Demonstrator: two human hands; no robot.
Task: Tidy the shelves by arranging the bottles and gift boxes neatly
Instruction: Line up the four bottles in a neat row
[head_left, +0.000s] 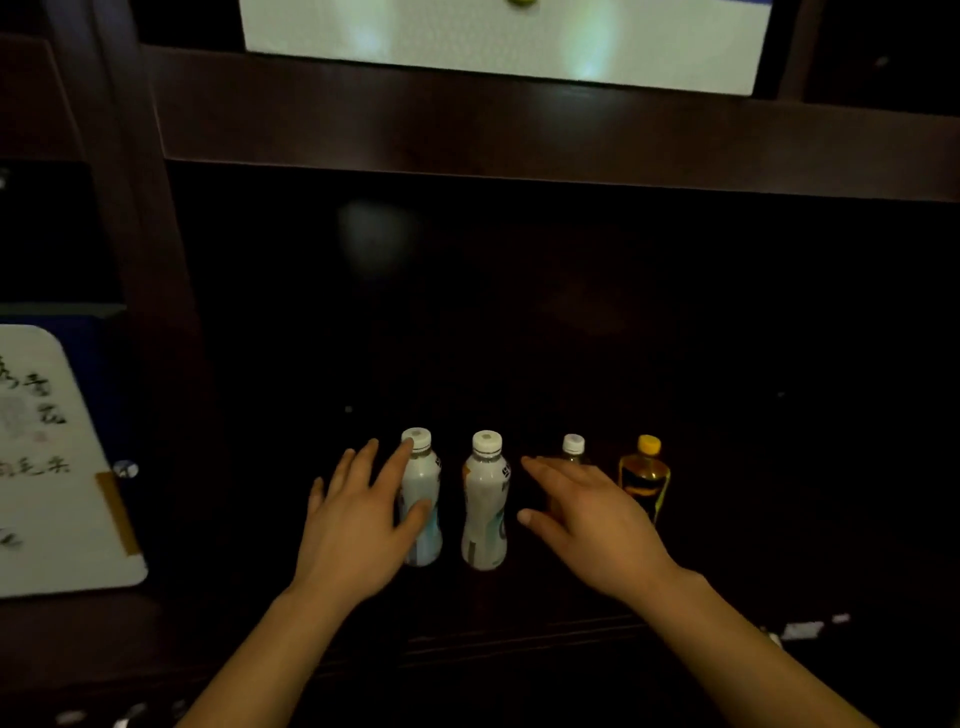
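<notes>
Four plastic bottles stand upright in a row near the front edge of the dark wooden shelf (571, 322). The left hand (358, 519) loosely touches the leftmost white-capped pale bottle (423, 499), fingers spread. The right hand (587, 512) hovers wide open, empty, before the small clear bottle (573, 448), between the second white bottle (485, 504) and the yellow-capped amber bottle (644, 475).

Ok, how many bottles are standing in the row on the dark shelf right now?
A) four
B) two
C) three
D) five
A: two white bottles, a small white-capped bottle partly hidden behind the right hand, and a yellow-capped bottle stand upright; the left hand touches the leftmost.
</notes>
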